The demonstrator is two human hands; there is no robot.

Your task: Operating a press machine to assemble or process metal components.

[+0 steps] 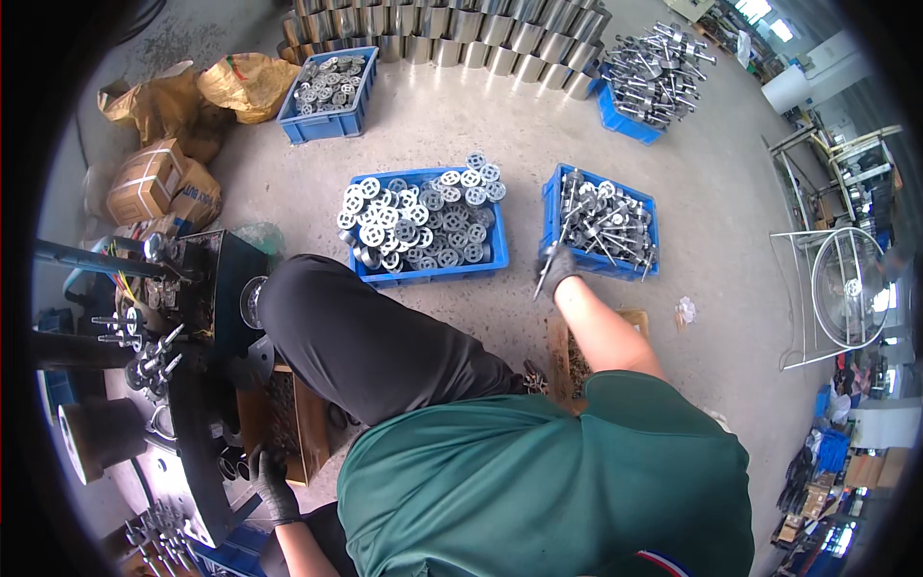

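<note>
My right hand (557, 269), in a dark grey glove, is closed around a thin metal shaft (544, 273). It is at the near left corner of a blue crate (547, 219) heaped with metal shafts (608, 223), some bearing round parts. My left hand (274, 489), also gloved, is low on the left beside a wooden box (313, 433) and some dark rings (231, 464). Its fingers look stretched and slightly apart, with nothing visible in them. Ahead of my knee, another blue crate (433, 276) is piled with spoked metal discs (423, 223).
A machine (178, 452) with shafts on it is at my left. Farther off are a blue crate of discs (322, 125), shiny metal cylinders (447, 48) and a crate of shafts (630, 125). A wooden tray (558, 361) lies under my right arm; a fan (851, 288) stands right.
</note>
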